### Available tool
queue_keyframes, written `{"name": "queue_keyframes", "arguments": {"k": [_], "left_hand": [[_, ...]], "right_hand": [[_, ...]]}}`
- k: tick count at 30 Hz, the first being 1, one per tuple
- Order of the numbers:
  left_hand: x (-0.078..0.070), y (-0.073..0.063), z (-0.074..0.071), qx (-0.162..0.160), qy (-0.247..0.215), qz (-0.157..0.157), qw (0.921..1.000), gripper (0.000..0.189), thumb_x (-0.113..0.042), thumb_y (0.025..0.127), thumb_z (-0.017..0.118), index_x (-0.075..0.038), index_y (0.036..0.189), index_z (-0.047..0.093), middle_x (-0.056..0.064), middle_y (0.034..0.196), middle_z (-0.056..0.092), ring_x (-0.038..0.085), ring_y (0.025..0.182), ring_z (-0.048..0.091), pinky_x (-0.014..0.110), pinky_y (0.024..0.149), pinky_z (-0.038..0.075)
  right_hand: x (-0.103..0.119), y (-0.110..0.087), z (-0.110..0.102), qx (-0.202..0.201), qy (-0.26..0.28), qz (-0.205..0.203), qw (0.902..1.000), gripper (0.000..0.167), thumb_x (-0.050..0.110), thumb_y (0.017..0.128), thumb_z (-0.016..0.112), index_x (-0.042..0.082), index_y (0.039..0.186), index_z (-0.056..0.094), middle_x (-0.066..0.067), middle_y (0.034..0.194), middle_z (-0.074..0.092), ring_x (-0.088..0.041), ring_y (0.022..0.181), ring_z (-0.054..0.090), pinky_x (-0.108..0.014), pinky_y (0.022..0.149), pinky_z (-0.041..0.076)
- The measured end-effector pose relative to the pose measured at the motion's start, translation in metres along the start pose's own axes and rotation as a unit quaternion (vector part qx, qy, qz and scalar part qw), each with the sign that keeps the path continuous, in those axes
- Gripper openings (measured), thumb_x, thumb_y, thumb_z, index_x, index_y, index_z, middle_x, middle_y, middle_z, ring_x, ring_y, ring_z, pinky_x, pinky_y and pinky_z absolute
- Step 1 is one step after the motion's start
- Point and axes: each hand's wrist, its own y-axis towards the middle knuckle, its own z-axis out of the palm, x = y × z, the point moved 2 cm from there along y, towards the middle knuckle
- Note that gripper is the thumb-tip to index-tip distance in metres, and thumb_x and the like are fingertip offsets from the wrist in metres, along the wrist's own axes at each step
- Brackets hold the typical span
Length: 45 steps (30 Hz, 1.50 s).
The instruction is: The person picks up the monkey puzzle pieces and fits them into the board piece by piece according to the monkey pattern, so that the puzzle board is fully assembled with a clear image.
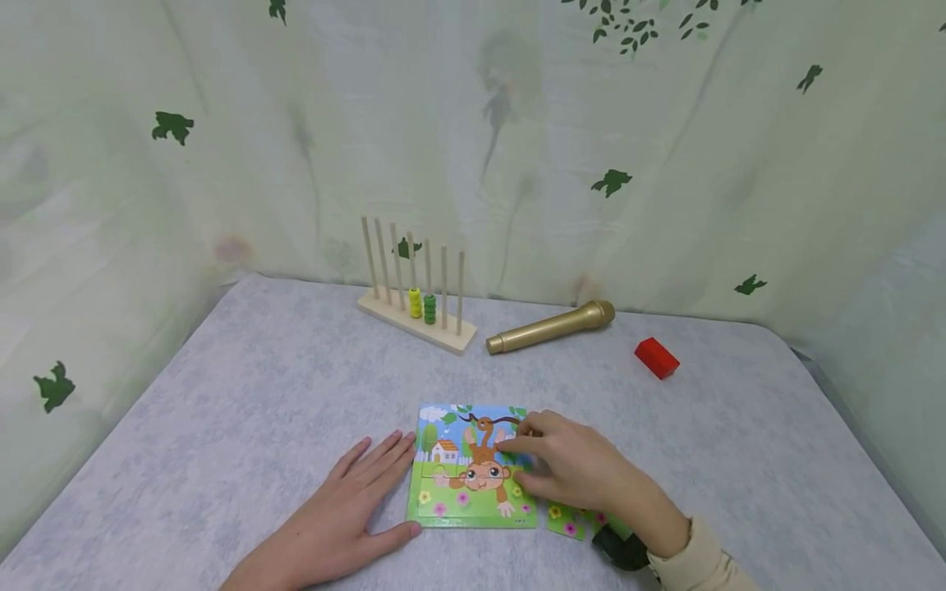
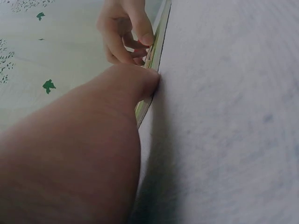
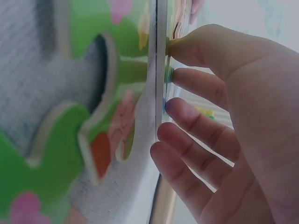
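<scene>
A square picture puzzle (image 1: 461, 498) lies on the table, showing an upside-down monkey, a house and flowers. My left hand (image 1: 347, 505) rests palm down beside it, fingertips at its left edge and thumb at the lower left corner. Over the puzzle's right part, my right hand (image 1: 580, 464) touches the surface with thumb and fingertips spread apart, hiding what lies beneath. In the right wrist view its fingers (image 3: 187, 114) are slightly bent, and no piece shows lifted between them. Loose puzzle pieces (image 1: 565, 519) lie right of the board, partly hidden under my right wrist.
Toward the back stands a wooden peg rack (image 1: 414, 322) with yellow and green beads on two pegs. A gold microphone (image 1: 550, 328) lies right of it. Farther right is a red block (image 1: 657, 358). A leaf-patterned curtain (image 1: 473, 148) hangs behind the table (image 1: 296, 361).
</scene>
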Motion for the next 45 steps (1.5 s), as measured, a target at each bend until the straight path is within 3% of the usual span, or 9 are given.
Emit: {"name": "queue_keyframes", "arguments": {"k": [7,16,29,37,45], "left_hand": [[0.0,0.0,-0.001,-0.001,0.001,0.0,1.0,0.086,-0.069,0.099,0.049,-0.009,0.16,0.039,0.001,0.168,0.032,0.024,0.155,0.031,0.017,0.123,-0.012],[0.0,-0.002,0.0,-0.012,0.003,0.009,0.9999,0.085,-0.067,0.099,0.051,-0.007,0.159,0.039,0.003,0.168,0.034,0.025,0.154,0.033,0.017,0.123,-0.011],[-0.001,-0.001,-0.001,-0.006,0.002,0.006,1.0,0.086,-0.068,0.099,0.05,-0.008,0.159,0.039,0.002,0.168,0.033,0.025,0.155,0.032,0.017,0.123,-0.011],[-0.001,-0.001,-0.002,-0.001,0.005,0.003,1.0,0.086,-0.069,0.099,0.049,-0.009,0.16,0.039,0.001,0.168,0.033,0.023,0.155,0.031,0.017,0.123,-0.012],[0.0,-0.001,0.0,0.013,-0.008,-0.009,0.9999,0.088,-0.071,0.098,0.047,-0.011,0.161,0.037,-0.001,0.169,0.031,0.023,0.156,0.029,0.016,0.122,-0.013]], "right_hand": [[0.0,0.0,-0.002,0.019,0.014,0.003,0.9997,0.037,0.033,0.094,0.075,0.025,0.13,0.073,0.003,0.12,0.065,-0.007,0.096,0.057,-0.024,0.072,0.055],[-0.007,-0.011,-0.008,0.025,0.048,-0.004,0.9985,0.039,0.032,0.097,0.073,0.024,0.135,0.069,0.006,0.126,0.064,-0.009,0.11,0.058,-0.032,0.094,0.057],[-0.014,-0.021,-0.021,0.048,0.087,0.001,0.9951,0.043,0.04,0.099,0.07,0.025,0.139,0.066,0.009,0.13,0.063,-0.01,0.116,0.059,-0.036,0.098,0.056],[-0.021,-0.029,-0.026,0.071,0.124,0.018,0.9896,0.047,0.051,0.092,0.075,0.027,0.131,0.068,0.016,0.124,0.064,-0.006,0.108,0.058,-0.032,0.092,0.056],[-0.022,-0.033,-0.026,0.136,0.161,0.061,0.9757,0.054,0.056,0.079,0.086,0.035,0.125,0.066,0.021,0.118,0.058,-0.005,0.106,0.053,-0.03,0.096,0.053]]}}
